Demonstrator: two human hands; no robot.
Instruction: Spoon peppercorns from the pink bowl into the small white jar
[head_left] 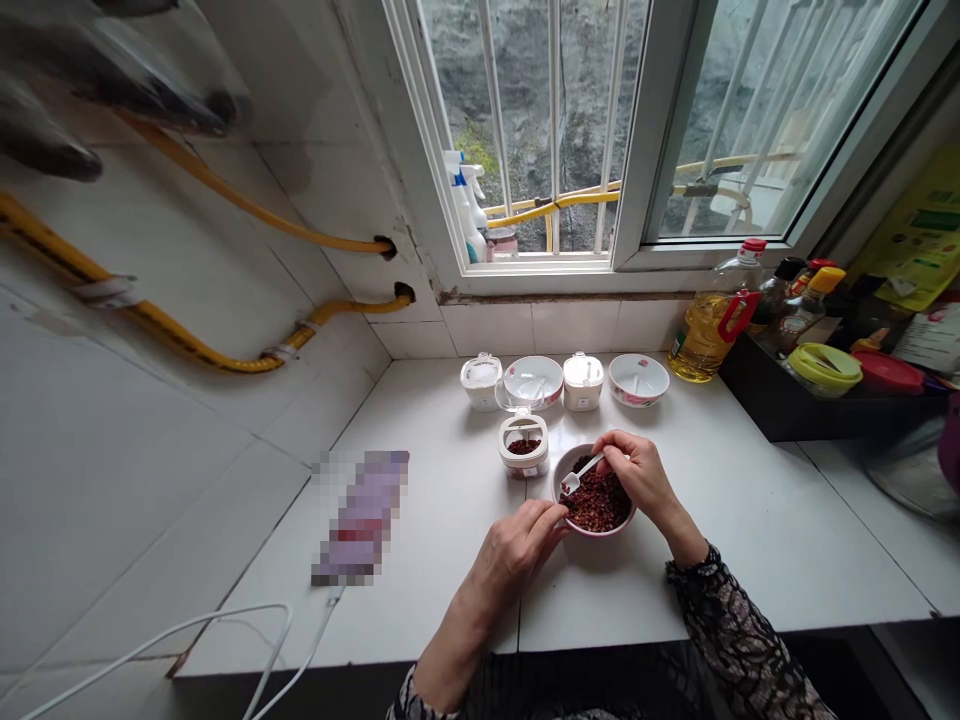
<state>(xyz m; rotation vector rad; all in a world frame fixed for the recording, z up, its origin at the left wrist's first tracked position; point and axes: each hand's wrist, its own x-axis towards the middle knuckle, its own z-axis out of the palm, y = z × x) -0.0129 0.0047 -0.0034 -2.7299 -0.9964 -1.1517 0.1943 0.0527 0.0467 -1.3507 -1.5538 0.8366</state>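
Note:
A bowl (598, 534) with a pink rim stands on the counter, filled with dark red dried bits that look like Sichuan peppercorns (600, 505). My left hand (521, 545) grips the bowl's near left rim. Over the bowl, my right hand (634, 475) pinches the handle of a small white spoon (574, 483); its scoop is at the left side of the peppercorns with a few bits in it. Just behind the bowl's left side, a white seasoning jar (523, 465) has its clear lid up and holds similar dark red bits.
Two white jars (481, 385) (583, 385) and two flowered bowls (541, 370) (639, 390) line the back. An oil bottle (705, 335) and a black box (780, 395) of condiments stand right. A blurred purple object (364, 520) with a white cable (319, 630) lies left.

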